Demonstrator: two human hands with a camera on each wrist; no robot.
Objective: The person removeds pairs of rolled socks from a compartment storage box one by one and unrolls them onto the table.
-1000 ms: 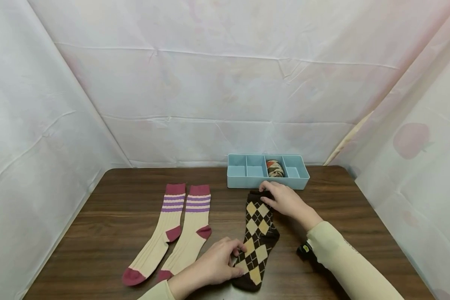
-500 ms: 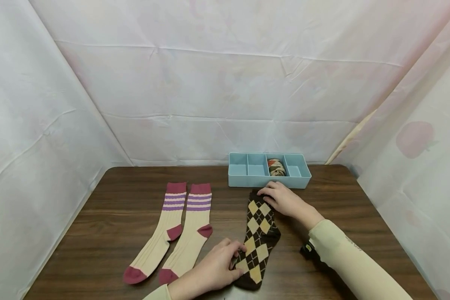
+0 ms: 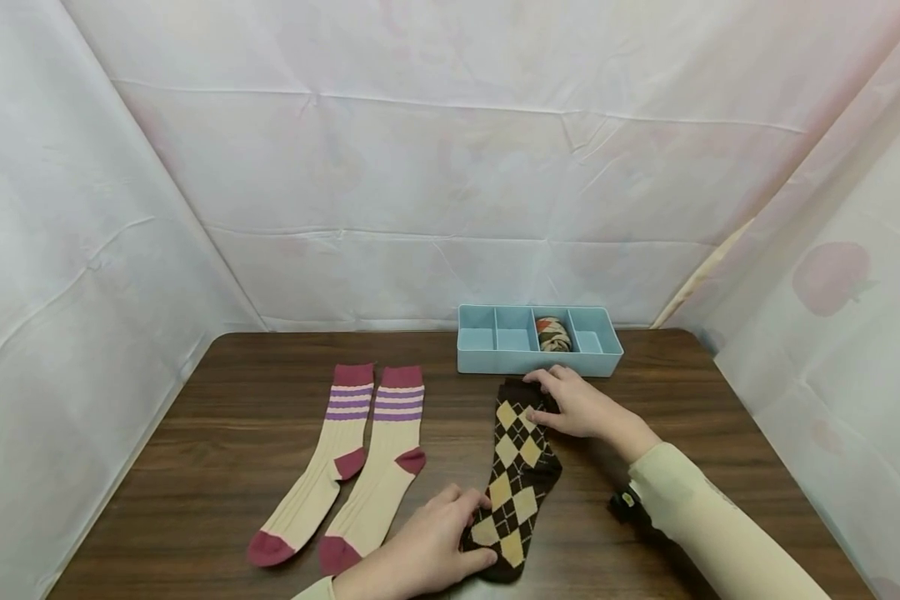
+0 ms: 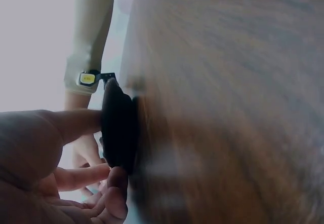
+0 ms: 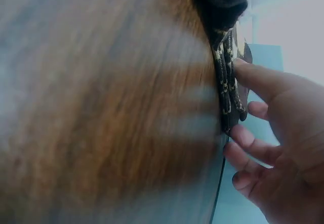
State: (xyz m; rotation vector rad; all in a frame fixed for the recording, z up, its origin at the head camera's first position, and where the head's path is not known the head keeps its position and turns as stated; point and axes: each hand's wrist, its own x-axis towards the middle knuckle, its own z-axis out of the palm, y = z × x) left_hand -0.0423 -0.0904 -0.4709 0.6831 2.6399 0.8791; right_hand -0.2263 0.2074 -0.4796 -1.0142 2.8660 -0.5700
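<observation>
2 loosely spread hands (image 3: 438, 542) (image 3: 581, 406) touch argyle socks (image 3: 516, 483) on a wood-grain table (image 3: 217, 442) amid creased pale sheeting (image 3: 450, 175).

No word, number or brand is readable. A yellow label (image 4: 88, 78), between nine and ten o'clock in the left wrist view, sits on a black gadget (image 3: 621, 506) by the right sleeve (image 3: 720, 525); its dark marks are too small to read. Faint sleeve print, toward four o'clock in the head view, is illegible.
</observation>
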